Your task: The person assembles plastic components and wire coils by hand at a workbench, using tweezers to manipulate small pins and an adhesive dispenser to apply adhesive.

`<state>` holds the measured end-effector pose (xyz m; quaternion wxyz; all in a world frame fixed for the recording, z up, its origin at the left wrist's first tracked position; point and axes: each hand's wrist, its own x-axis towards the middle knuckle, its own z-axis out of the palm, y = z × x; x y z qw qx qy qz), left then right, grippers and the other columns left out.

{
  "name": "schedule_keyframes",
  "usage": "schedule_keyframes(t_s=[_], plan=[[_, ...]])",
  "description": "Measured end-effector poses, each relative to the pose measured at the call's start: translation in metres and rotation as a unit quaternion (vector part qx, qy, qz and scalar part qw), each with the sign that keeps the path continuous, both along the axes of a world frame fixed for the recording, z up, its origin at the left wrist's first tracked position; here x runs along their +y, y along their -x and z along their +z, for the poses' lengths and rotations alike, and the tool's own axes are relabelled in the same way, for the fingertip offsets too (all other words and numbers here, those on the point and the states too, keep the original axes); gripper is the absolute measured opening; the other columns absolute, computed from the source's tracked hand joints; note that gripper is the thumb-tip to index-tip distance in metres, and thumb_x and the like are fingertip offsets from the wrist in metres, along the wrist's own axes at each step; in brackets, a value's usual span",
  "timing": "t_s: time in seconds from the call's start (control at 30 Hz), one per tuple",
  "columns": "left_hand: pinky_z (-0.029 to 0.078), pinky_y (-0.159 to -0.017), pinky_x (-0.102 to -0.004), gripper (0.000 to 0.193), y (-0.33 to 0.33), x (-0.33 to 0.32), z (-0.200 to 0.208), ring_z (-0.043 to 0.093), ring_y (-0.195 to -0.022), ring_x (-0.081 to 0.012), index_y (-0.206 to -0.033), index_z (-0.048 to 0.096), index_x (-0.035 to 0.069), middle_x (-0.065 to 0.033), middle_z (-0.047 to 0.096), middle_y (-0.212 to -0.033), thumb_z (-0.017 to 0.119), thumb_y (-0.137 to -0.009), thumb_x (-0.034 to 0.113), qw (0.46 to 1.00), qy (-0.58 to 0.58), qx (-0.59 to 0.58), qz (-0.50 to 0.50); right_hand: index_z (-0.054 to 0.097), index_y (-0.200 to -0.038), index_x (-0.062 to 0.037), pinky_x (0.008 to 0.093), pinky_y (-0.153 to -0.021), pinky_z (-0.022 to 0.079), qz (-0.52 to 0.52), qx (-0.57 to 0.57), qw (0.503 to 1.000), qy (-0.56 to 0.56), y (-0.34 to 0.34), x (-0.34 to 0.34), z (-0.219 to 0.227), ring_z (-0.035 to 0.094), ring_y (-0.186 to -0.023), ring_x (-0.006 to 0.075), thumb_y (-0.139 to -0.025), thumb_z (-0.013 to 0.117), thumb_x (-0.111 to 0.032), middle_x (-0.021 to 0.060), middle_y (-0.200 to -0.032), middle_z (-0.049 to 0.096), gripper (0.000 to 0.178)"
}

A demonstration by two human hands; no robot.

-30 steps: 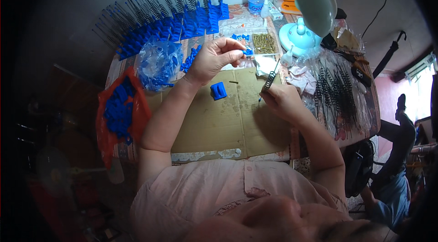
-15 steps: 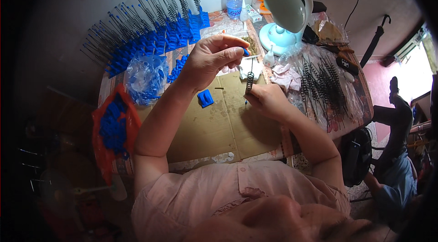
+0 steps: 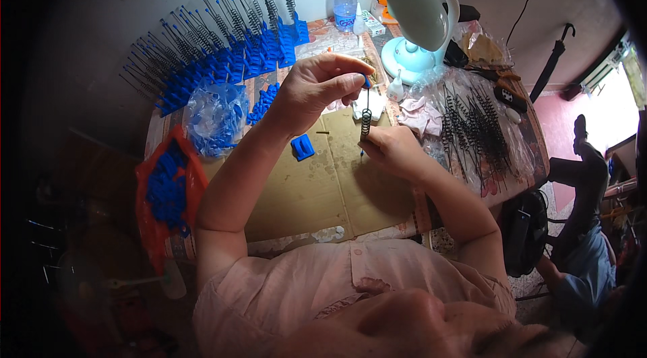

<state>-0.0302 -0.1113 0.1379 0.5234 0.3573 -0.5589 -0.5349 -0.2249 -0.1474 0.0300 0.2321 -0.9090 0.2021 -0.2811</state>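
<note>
My right hand (image 3: 397,150) is closed around the lower part of a black wire rod with a coiled spring (image 3: 366,118), held upright above the cardboard. A small blue tip shows below those fingers. Between the thumb and forefinger of my left hand (image 3: 315,92) is a small blue cap (image 3: 367,81), which meets the upper end of the rod. Below the left wrist, a square blue base (image 3: 302,147) lies on the cardboard (image 3: 296,196), near a short brown stick (image 3: 323,132).
Blue bases with upright spring rods (image 3: 236,41) stand in rows at the back left. A red bag (image 3: 141,189) of blue parts sits at the left edge. Black spring rods (image 3: 475,125) lie on plastic at right, near a lamp (image 3: 408,58). A person's leg (image 3: 586,176) shows far right.
The blue cap in my left fingers has gone from tilted beside the rod's top to upright in line with it. My right hand has barely moved.
</note>
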Motion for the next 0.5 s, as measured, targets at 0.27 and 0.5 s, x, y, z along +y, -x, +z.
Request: schedule_keyframes(t_s=[0.27, 0.5], plan=[[0.05, -0.07, -0.0247, 0.021, -0.0022, -0.0015, -0.0011, 0.058, -0.075, -0.0118, -0.106, 0.062, -0.003, -0.0098, 0.064, -0.094, 0.059, -0.087, 0.004, 1.0, -0.001, 0.012, -0.014, 0.057, -0.084, -0.0091, 0.041, -0.055, 0.047, 0.0, 0.0, 1.0, -0.001, -0.0016, -0.001, 0.0007, 0.06, -0.063, 0.033, -0.083, 0.062, -0.015, 0.0123, -0.07, 0.06, 0.008], [0.051, -0.069, -0.0246, 0.021, -0.0015, -0.0004, -0.0002, 0.058, -0.075, -0.0115, -0.106, 0.062, -0.003, -0.0094, 0.064, -0.093, 0.059, -0.087, 0.004, 1.0, 0.02, -0.001, -0.018, 0.057, -0.084, -0.0088, 0.0408, -0.055, 0.047, -0.004, 0.009, 1.0, -0.004, -0.0008, 0.0004, 0.0014, 0.06, -0.064, 0.0331, -0.083, 0.062, -0.015, 0.0122, -0.071, 0.06, 0.008]])
